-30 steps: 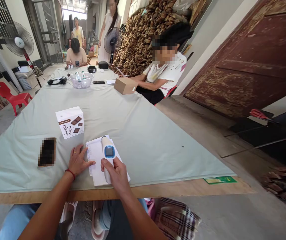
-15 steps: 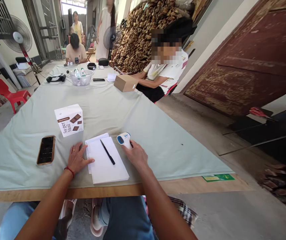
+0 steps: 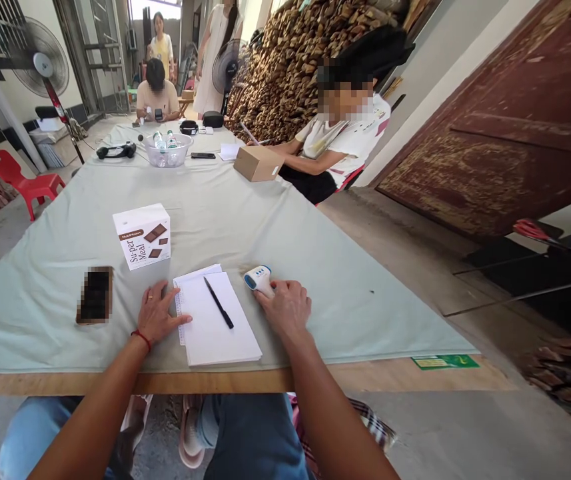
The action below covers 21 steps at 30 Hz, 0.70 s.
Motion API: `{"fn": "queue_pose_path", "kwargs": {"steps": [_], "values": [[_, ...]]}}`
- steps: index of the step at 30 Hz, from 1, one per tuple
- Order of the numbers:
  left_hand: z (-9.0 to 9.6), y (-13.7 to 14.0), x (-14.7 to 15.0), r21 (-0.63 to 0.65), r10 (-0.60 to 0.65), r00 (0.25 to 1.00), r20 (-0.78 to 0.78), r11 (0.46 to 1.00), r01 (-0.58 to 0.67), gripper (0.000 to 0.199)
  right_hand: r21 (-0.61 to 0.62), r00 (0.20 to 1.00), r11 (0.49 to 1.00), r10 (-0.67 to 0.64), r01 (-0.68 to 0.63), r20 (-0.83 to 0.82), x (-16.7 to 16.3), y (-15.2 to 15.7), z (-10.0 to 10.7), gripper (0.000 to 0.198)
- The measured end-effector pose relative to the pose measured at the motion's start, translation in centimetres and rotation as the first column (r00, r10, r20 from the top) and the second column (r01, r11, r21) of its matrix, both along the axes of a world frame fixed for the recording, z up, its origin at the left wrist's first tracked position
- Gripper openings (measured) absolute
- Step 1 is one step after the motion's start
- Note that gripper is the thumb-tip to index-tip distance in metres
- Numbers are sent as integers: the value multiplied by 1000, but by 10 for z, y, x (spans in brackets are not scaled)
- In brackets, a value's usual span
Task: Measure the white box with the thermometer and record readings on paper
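While my left hand (image 3: 158,315) splays at nine o'clock on the papers (image 3: 210,337), my right hand (image 3: 288,308) clasps an infrared thermometer (image 3: 258,279). A pen (image 3: 219,303) slants toward eleven.

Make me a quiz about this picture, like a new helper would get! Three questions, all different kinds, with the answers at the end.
1. True or false: the black pen lies on top of the white paper.

2. Which thing is the right hand touching?
A) the phone
B) the white-and-blue thermometer
C) the box with chocolate pictures

3. Fill in the missing word: far down the table, the bottles are inside a see-through ____.

Key:
1. True.
2. B, the white-and-blue thermometer.
3. Bowl.
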<state>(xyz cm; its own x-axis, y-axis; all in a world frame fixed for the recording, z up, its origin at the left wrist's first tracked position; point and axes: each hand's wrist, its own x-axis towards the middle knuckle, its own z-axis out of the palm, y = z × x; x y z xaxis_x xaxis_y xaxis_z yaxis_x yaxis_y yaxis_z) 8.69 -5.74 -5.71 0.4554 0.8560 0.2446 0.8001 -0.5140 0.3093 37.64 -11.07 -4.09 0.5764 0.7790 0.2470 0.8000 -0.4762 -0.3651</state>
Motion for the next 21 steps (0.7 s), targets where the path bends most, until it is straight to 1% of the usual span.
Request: {"fn": "queue_pose_path", "kwargs": {"steps": [1, 3, 4, 5, 6, 7, 9, 11, 13, 15, 16, 17, 19, 21], "values": [[0, 0, 0, -1, 0, 1000, -1, 1000, 0, 72, 81, 999, 996, 47, -48, 18, -2, 1, -2, 28], [1, 0, 0, -3, -1, 1000, -2, 1000, 1, 73, 214, 979, 956, 203, -200, 6, -9, 4, -6, 22], [1, 0, 0, -3, -2, 1000, -2, 1000, 2, 73, 245, 956, 929, 292, -278, -24, -15, 6, -8, 20], [1, -1, 0, -3, -4, 1000, -1, 1000, 4, 73, 248, 927, 906, 369, -343, -68, -22, 9, -8, 19], [1, -1, 0, -1, -5, 1000, -2, 1000, 5, 73, 225, 899, 893, 423, -390, -118, -30, 12, -9, 19], [1, -1, 0, 0, -4, 1000, -3, 1000, 4, 73, 184, 880, 890, 446, -417, -164, -39, 15, -8, 19], [1, -1, 1, 1, -1, 1000, -7, 1000, 1, 73, 81, 871, 896, 443, -436, -211, -55, 20, -7, 19], [1, -2, 1, 0, -2, 1000, -8, 1000, 2, 74, -4, 879, 896, 435, -444, -194, -67, 23, -5, 21], [1, -2, 1, 0, -9, 1000, -3, 1000, 9, 74, -56, 884, 889, 444, -455, -144, -74, 24, -4, 27], [1, -2, 1, 2, -13, 1000, 4, 1000, 13, 73, -73, 878, 878, 465, -474, -115, -75, 24, -4, 33], [1, -3, 2, 2, -13, 1000, 7, 1000, 13, 72, -59, 870, 872, 477, -486, -122, -75, 24, -5, 35], [1, -3, 2, 0, -13, 1000, 8, 1000, 13, 71, -24, 860, 867, 490, -498, -146, -74, 24, -6, 36], [2, -3, 3, -7, -14, 1000, 6, 1000, 14, 70, 116, 810, 845, 534, -522, -244, -72, 23, -8, 37], [4, -4, 3, -13, -17, 1000, 1, 1000, 17, 67, 311, 701, 794, 608, -523, -373, -71, 24, -9, 38]]}}
